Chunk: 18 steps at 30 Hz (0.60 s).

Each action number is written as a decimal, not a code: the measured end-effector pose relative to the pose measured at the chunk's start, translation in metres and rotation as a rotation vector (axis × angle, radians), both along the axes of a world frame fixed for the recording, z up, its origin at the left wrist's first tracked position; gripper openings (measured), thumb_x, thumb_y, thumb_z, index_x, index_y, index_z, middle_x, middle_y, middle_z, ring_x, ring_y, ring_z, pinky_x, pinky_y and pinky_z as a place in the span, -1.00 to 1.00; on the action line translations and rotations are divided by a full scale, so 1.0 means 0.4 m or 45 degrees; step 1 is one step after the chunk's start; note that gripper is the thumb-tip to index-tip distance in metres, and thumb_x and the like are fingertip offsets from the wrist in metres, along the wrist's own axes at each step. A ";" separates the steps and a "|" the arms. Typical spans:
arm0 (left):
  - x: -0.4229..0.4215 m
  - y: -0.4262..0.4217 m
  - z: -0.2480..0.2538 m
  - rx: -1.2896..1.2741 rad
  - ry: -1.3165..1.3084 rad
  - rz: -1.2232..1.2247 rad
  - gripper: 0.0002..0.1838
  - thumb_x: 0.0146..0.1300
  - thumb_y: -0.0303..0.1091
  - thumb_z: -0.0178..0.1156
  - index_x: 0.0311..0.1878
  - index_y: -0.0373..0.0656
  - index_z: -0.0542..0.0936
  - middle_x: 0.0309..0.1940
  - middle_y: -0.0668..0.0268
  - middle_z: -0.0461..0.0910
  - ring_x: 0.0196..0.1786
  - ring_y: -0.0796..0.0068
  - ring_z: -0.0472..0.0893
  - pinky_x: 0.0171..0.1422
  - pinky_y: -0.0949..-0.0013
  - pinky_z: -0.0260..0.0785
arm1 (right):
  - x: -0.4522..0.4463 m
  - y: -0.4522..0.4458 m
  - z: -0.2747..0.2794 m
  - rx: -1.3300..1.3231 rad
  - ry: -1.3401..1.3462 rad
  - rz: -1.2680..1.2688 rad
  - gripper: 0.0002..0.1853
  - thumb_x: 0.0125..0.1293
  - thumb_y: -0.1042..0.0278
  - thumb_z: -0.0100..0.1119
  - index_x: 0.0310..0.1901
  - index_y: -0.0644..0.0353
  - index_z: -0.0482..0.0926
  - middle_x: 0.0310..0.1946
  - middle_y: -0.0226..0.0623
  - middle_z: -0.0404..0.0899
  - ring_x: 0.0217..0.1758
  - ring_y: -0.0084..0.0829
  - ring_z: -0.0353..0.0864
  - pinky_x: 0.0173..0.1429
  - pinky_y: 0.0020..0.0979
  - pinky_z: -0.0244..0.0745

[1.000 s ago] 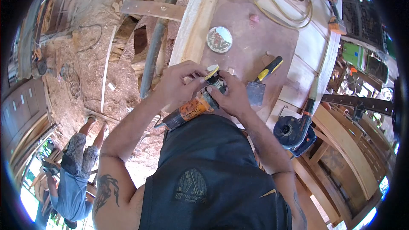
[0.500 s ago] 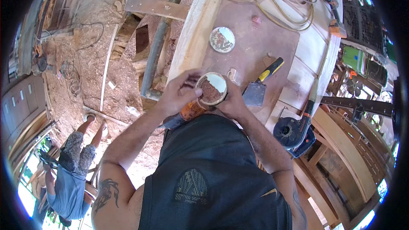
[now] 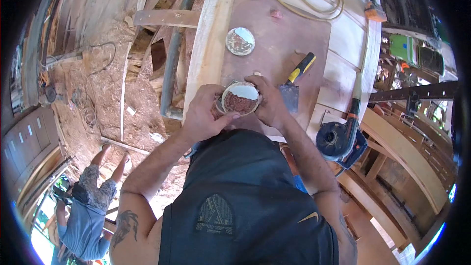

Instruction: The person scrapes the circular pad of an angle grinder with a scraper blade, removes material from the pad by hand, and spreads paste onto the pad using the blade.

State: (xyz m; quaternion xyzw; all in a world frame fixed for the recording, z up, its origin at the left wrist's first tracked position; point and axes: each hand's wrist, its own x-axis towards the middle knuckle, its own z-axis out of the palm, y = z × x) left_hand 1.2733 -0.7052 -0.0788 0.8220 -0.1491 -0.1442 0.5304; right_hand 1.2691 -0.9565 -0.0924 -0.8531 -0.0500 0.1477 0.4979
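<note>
A small round can with a pale rim is held upright in front of my waist, its open top facing me. Inside are crumbly reddish-brown material and a smooth whitish patch. My left hand wraps its left side, thumb along the near rim. On the opposite side, my right hand grips the can with curled fingers. Beyond it, a round lid smeared white and brown lies on the reddish-brown board. To the right lies a broad-bladed putty knife with a yellow-and-black handle.
A tan hose coils across the workbench's far end. A blower-like power tool sits at the right, with an orange-and-black cordless drill farther up. Another person stands at lower left. A metal pipe runs beside the bench.
My left hand has closed around the can's side, where its fingers were raised at the rim before. The can has tilted, hiding its orange side. The whole view has shifted slightly.
</note>
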 end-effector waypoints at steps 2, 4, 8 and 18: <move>-0.002 -0.002 0.002 0.059 -0.017 -0.015 -0.27 0.16 -0.20 0.70 0.29 -0.29 0.55 0.14 0.07 0.64 0.16 0.18 0.68 0.28 0.17 0.56 | -0.030 -0.042 -0.021 -0.035 0.063 -0.065 -0.35 0.16 0.45 0.51 0.33 0.20 0.57 0.22 0.00 0.62 0.17 0.02 0.72 0.27 -0.07 0.66; 0.000 0.004 0.002 0.045 -0.017 0.004 -0.27 0.16 -0.20 0.69 0.31 -0.29 0.55 0.17 0.05 0.64 0.19 0.18 0.69 0.29 0.17 0.55 | -0.046 -0.097 -0.014 -0.168 0.047 -0.144 -0.36 0.16 0.48 0.47 0.33 0.18 0.56 0.21 -0.01 0.62 0.16 0.03 0.71 0.24 -0.05 0.66; 0.014 0.001 0.020 -0.055 -0.025 -0.013 -0.23 0.17 -0.18 0.68 0.38 -0.24 0.54 0.34 -0.01 0.56 0.32 0.09 0.65 0.35 0.11 0.54 | -0.073 -0.205 -0.023 -0.666 -0.318 -0.156 -0.35 0.13 0.48 0.48 0.32 0.17 0.56 0.26 -0.04 0.58 0.25 0.04 0.63 0.32 0.00 0.59; 0.059 -0.009 0.053 0.249 -0.415 -0.337 -0.41 0.14 -0.16 0.69 0.25 0.04 0.73 0.53 -0.06 0.38 0.52 -0.08 0.49 0.51 0.00 0.49 | -0.112 -0.245 -0.021 -0.904 -0.159 -0.004 -0.17 0.00 0.28 0.67 0.36 0.19 0.53 0.34 0.00 0.49 0.44 0.08 0.41 0.50 0.11 0.34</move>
